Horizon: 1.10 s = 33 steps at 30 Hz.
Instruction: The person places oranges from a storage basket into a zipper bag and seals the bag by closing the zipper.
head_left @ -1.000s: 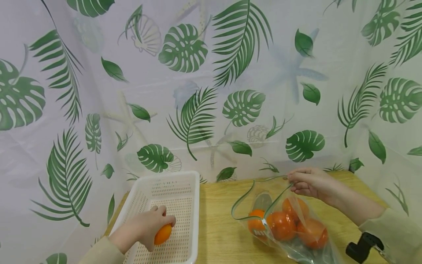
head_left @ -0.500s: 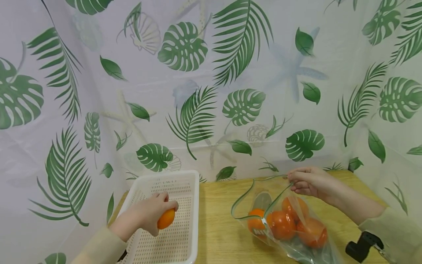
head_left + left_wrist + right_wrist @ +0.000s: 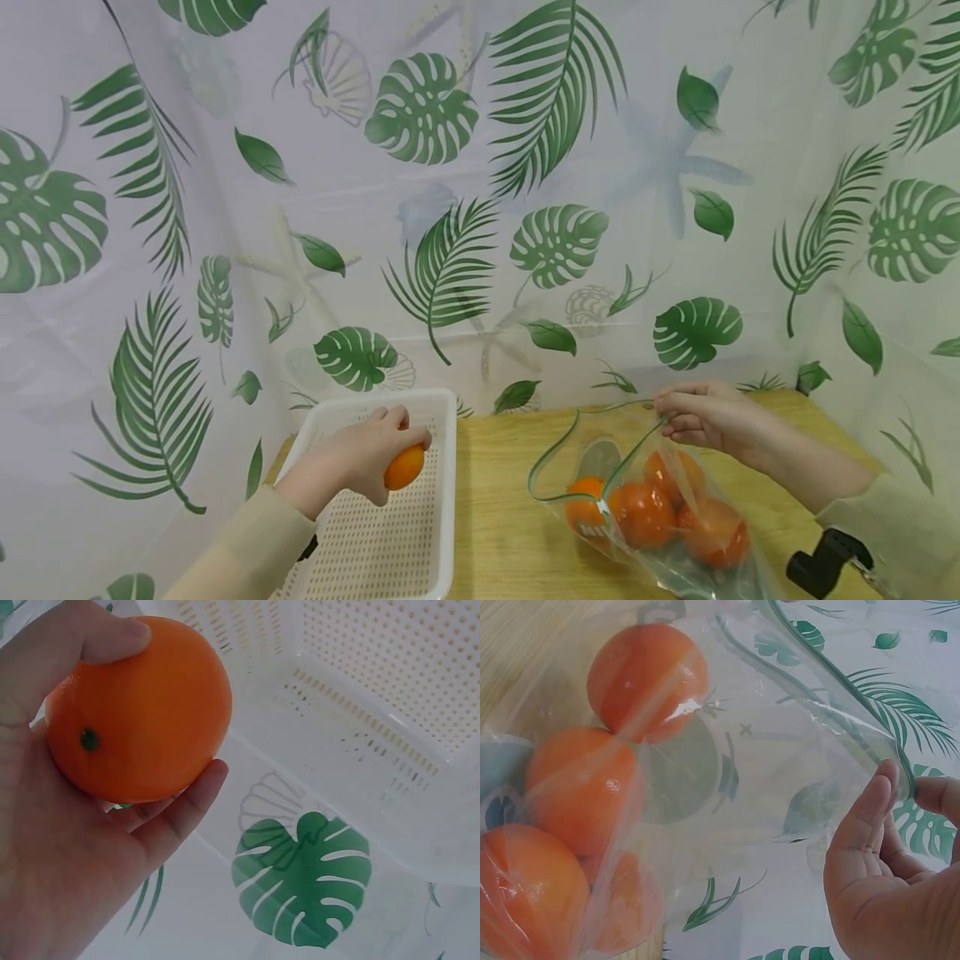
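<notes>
An orange [image 3: 150, 712] with a small green stem spot is gripped by my left hand [image 3: 367, 454], thumb on one side and fingers on the other. In the head view this hand is above the white perforated plastic basket [image 3: 448, 500]. At the right, my right hand [image 3: 712, 421] pinches the rim of a clear zip bag [image 3: 551, 496] with a green zip edge. Its mouth gapes toward the left. Several oranges [image 3: 649, 682] lie inside the bag, seen through the plastic in the right wrist view.
Both the basket and the bag rest on a wooden table [image 3: 495, 500]. Behind and at the sides hangs a white curtain [image 3: 465, 250] printed with green leaves. A black wrist device [image 3: 828, 562] is strapped at the right sleeve.
My left hand has lifted the orange and moved it up and to the right over the basket. The right hand and the bag have stayed in place.
</notes>
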Each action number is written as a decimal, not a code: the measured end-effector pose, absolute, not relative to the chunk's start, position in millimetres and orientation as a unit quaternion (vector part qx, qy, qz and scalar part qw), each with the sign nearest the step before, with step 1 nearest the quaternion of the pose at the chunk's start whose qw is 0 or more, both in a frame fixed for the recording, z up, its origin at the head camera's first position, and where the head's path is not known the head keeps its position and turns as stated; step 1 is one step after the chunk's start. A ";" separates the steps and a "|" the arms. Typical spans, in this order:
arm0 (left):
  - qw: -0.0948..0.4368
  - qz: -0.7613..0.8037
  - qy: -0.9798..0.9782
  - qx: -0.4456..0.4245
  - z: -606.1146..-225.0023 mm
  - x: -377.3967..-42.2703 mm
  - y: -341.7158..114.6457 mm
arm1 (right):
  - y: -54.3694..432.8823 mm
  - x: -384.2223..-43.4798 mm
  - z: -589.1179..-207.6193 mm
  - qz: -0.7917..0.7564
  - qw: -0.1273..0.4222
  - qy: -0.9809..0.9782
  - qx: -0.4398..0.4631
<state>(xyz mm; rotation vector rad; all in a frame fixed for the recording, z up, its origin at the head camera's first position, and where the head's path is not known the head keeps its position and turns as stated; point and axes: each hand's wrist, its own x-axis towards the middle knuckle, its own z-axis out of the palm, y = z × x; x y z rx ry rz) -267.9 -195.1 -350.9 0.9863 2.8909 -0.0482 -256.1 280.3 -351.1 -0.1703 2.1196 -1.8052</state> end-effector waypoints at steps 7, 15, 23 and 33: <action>0.029 -0.019 0.934 0.355 -345.9 -269.9 -181.3 | 279.8 -255.3 -352.9 -0.635 0.176 0.750 -0.059; 0.005 -0.031 0.921 0.388 -337.4 -273.8 -157.8 | 281.0 -254.3 -353.9 -0.645 0.179 0.741 -0.057; -0.025 -0.021 0.906 0.422 -323.8 -271.0 -136.0 | 280.2 -255.8 -352.2 -0.642 0.179 0.743 -0.056; -0.032 -0.005 0.901 0.432 -316.2 -267.9 -110.8 | 280.1 -257.1 -352.0 -0.649 0.180 0.736 -0.060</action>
